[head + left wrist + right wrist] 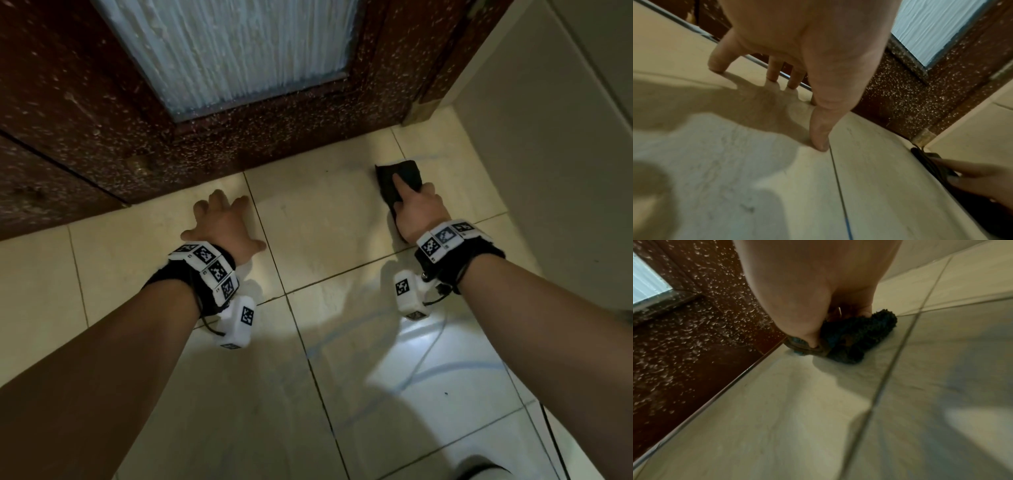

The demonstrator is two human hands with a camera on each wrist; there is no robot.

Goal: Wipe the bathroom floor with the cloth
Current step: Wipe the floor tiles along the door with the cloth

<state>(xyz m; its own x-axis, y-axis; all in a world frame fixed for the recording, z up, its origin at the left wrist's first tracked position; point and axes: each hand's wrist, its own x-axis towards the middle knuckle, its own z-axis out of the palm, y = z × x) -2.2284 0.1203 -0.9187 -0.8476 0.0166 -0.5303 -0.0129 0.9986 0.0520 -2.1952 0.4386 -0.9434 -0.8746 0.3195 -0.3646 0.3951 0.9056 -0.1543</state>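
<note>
A dark fuzzy cloth (411, 173) lies on the pale tiled floor (325, 222), close to the corner where the door meets the wall. My right hand (419, 209) grips it, index finger laid straight along its top and the other fingers curled round its edge. The right wrist view shows the bunched cloth (859, 337) pressed to the tile under my right hand (807, 280). My left hand (222, 226) is empty and splayed, fingertips planted on the floor near the door. In the left wrist view the left hand (807, 48) stands on its fingertips, and the cloth (927, 160) shows at the right.
A dark brown door (85, 120) with a frosted glass pane (233, 51) closes off the far side. A pale wall (548, 171) runs along the right. Faint blue streaks and a bright sheen (462, 359) mark the near tiles. A thin black cable (555, 445) lies bottom right.
</note>
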